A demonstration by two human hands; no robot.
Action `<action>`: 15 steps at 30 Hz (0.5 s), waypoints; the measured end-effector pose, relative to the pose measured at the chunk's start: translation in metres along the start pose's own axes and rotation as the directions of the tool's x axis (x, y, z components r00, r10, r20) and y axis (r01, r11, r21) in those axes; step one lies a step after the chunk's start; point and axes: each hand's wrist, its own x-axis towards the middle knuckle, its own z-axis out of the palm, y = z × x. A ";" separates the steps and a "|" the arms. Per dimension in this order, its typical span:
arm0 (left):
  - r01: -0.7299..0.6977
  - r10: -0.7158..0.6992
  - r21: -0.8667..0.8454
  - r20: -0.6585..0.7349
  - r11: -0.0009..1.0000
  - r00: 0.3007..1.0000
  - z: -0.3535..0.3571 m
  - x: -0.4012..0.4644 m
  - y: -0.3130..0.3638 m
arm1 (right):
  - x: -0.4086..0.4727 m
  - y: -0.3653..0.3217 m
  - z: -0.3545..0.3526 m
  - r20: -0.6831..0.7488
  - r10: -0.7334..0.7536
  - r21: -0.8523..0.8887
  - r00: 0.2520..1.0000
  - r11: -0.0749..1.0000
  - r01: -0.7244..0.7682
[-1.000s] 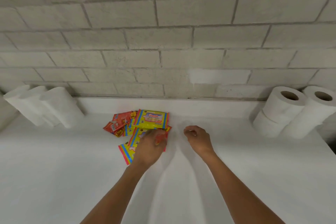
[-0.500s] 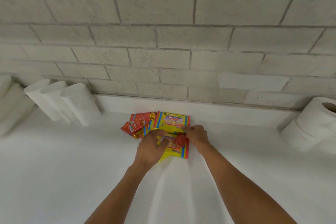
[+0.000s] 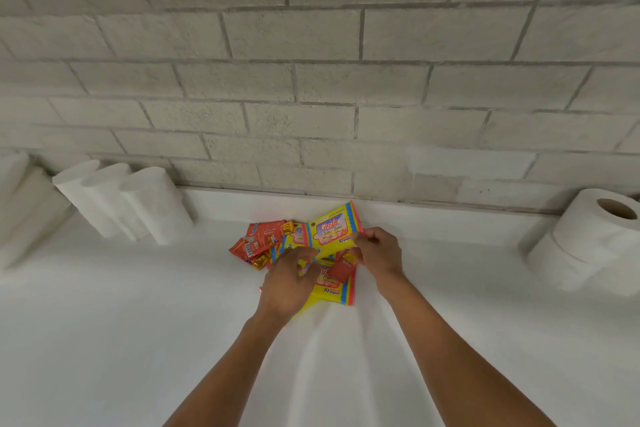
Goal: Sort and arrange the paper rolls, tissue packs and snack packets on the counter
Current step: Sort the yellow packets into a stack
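Far left on the white bench [image 3: 104, 340], three tall paper rolls [image 3: 124, 201] stand side by side against the grey block wall [image 3: 311, 80], with more white rolls [image 3: 20, 204] lying at the frame's edge beside them. Toward the middle, a small heap of red snack packets [image 3: 258, 243] lies near the wall, touching the yellow wipes packs to its right. The left hand [image 3: 289, 282] rests over the lower wipes pack [image 3: 334, 291], which lies flat on the bench; its fingers are curled, though it seems to pinch something at the pack's upper edge and the view is too cramped to be sure what. A single red packet [image 3: 341, 269] lies on that lower pack between the two hands. The right hand [image 3: 379, 253] has its grip clenched on the right end of the upper wipes pack [image 3: 330, 230], tilted with its far corner raised toward the wall. At far right, two toilet rolls [image 3: 595, 239] are stacked by the wall, well apart from the packs.
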 end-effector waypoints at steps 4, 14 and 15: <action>-0.032 0.029 -0.039 -0.078 0.999 0.997 0.007 -0.006 0.020 | -0.019 -0.013 -0.028 0.082 -0.056 0.081 0.995 0.995 0.050; -0.038 0.054 -0.179 0.087 0.983 0.995 0.046 -0.043 0.071 | -0.067 -0.020 -0.133 0.267 -0.092 0.113 0.959 0.992 0.063; -0.042 0.065 -0.194 0.112 0.980 0.992 0.054 -0.048 0.078 | -0.070 -0.018 -0.145 0.256 -0.086 0.122 0.963 0.991 0.056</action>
